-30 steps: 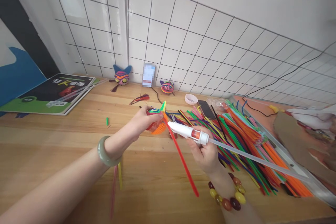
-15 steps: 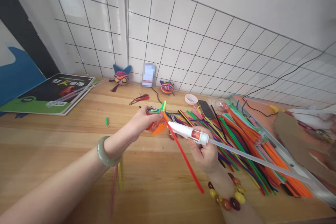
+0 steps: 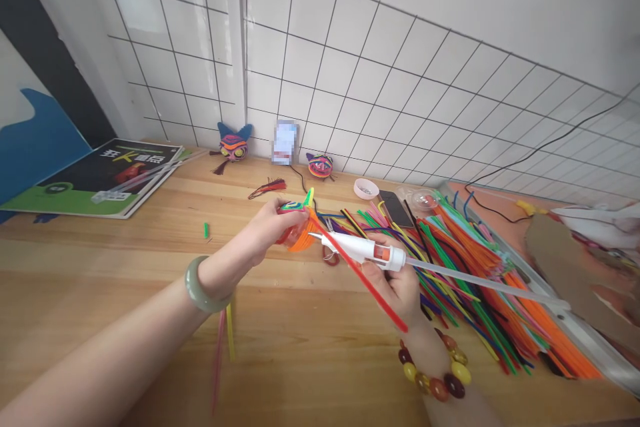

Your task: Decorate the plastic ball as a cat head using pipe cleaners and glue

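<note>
My left hand (image 3: 270, 230) is closed around a small pipe-cleaner craft piece (image 3: 302, 237) with orange, green and blue strands wound over it; my fingers cover much of it. From its edge a long red pipe cleaner (image 3: 370, 283) slants down to the right, passing in front of the glue gun. My right hand (image 3: 400, 287) grips a white hot glue gun (image 3: 353, 247), its nozzle pointing left at the orange side. Whether the tip touches the piece I cannot tell. A long clear glue stick (image 3: 480, 281) sticks out of the gun's back.
Many coloured pipe cleaners (image 3: 465, 287) lie in a heap at the right. Against the wall stand two finished-looking masks (image 3: 234, 145), (image 3: 320, 165) and a phone (image 3: 285, 143). A pink bowl (image 3: 366, 189), a dark phone (image 3: 395, 208) and a magazine (image 3: 145, 173) lie on the wooden table.
The glue gun has shifted slightly right and down, so its nozzle now shows beside the orange part. The red pipe cleaner's free end has swung up and right. My left hand stays nearly still.
</note>
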`<state>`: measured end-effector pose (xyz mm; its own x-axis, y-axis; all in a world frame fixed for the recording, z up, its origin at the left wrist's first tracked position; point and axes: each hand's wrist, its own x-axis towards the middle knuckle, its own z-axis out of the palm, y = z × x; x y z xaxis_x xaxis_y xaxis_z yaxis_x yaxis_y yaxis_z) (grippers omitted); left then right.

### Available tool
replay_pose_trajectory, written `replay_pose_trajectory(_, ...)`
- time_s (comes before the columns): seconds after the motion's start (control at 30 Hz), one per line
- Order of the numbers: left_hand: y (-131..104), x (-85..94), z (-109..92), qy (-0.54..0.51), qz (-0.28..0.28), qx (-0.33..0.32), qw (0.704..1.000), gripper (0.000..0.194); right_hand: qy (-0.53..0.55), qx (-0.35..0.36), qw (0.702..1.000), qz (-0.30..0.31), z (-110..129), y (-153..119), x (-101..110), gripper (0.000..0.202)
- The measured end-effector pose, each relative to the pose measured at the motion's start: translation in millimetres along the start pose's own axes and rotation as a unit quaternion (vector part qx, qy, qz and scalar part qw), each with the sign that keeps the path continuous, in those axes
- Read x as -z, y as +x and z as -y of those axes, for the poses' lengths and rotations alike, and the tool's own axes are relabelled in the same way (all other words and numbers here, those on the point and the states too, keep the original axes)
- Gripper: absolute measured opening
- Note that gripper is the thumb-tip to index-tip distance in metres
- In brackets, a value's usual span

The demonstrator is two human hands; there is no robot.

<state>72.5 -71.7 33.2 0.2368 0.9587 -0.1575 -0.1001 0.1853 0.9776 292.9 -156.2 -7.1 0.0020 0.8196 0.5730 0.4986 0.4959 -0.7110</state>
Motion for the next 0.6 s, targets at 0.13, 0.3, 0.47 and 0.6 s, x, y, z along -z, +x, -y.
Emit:
replay_pose_trajectory(0.13, 4, 5.0, -2, 0.016, -0.001, 0.003, 1.000, 0.027, 0.168, -0.117, 0.976, 0.076, -3, 2, 1, 0.034)
replay_pose_trajectory(0.3, 8, 13.6, -3, 0.012, 0.023, -0.025, 0.999, 0.021, 0.204, -0.238, 0.915, 0.253, -16, 13, 2, 0.040)
replay_pose_trajectory(0.47, 10, 15.2, 0, 0.019, 0.042, -0.059, 0.997, 0.019, 0.105, -0.270, 0.870, 0.398, -21, 20, -7, 0.046)
replay_pose_trajectory(0.6, 3, 8.9, -3, 0.026, 0.025, -0.059, 0.998, 0.022, -0.050, -0.227, 0.911, 0.340, -15, 17, -13, 0.038)
